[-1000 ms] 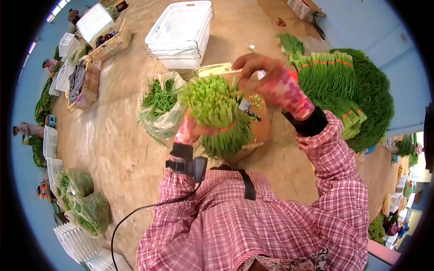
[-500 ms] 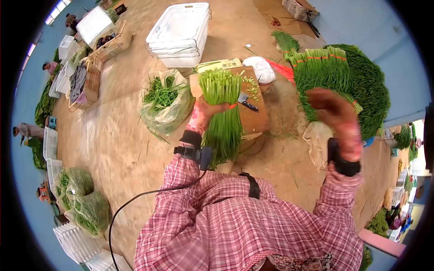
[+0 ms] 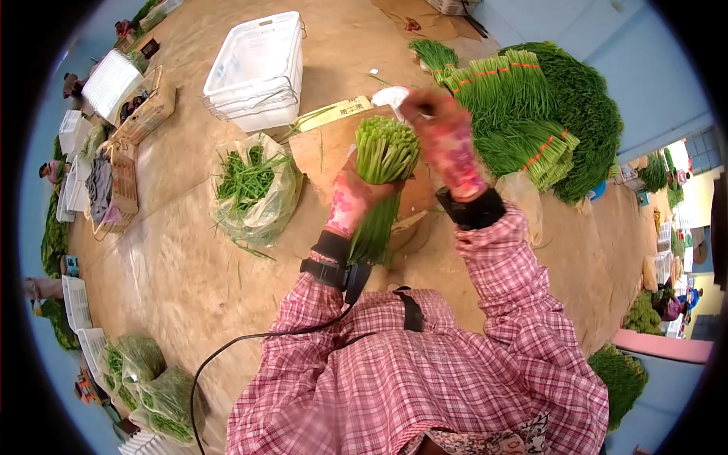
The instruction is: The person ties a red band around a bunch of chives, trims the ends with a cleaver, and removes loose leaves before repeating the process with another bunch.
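A bunch of garlic chives, pale cut ends up, is gripped by my left hand, with its green leaves hanging below. Behind it lies a wooden board, partly covered. My right hand is raised to the right of the bunch, beside a white bag. Its fingers are curled in, and whatever they may hold is hidden. Left of the board stands a clear plastic bag of loose green leaves.
Banded bunches of chives lie against a large green heap at right. Stacked white crates stand beyond the board. Filled plastic bags sit at lower left. A black cable runs from my left wrist.
My right hand has moved left from near the chive pile to beside the held bunch and the white bag. The bunch has tilted, and the view has shifted. The knife on the board no longer shows.
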Action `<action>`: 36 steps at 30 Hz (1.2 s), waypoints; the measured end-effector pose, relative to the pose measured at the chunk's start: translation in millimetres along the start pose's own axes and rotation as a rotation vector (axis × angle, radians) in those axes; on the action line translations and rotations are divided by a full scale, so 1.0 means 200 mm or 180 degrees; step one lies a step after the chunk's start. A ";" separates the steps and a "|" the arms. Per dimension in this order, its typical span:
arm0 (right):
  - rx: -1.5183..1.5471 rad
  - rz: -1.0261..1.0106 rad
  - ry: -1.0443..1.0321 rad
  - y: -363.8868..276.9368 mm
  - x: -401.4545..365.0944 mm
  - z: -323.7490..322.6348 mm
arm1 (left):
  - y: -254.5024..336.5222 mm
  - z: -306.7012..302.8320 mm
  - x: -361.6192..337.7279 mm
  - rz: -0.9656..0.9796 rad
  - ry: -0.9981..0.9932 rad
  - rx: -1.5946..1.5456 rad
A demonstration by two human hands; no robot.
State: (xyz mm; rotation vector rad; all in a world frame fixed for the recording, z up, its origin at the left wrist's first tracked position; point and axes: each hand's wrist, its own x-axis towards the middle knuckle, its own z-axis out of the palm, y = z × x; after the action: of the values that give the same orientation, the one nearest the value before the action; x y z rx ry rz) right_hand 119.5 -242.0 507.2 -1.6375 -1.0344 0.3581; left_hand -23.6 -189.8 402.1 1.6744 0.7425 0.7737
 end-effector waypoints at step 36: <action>-0.0124 0.0046 0.0404 0.32 -0.38 -0.12 | -0.05 0.07 -0.11 -0.1265 -0.1885 -0.2182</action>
State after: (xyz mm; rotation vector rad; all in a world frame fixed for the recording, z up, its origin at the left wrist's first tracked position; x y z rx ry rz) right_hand 120.8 -316.5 436.7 -1.6810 -0.9397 0.2417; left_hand -26.0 -212.7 387.2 0.9958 0.3100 0.1793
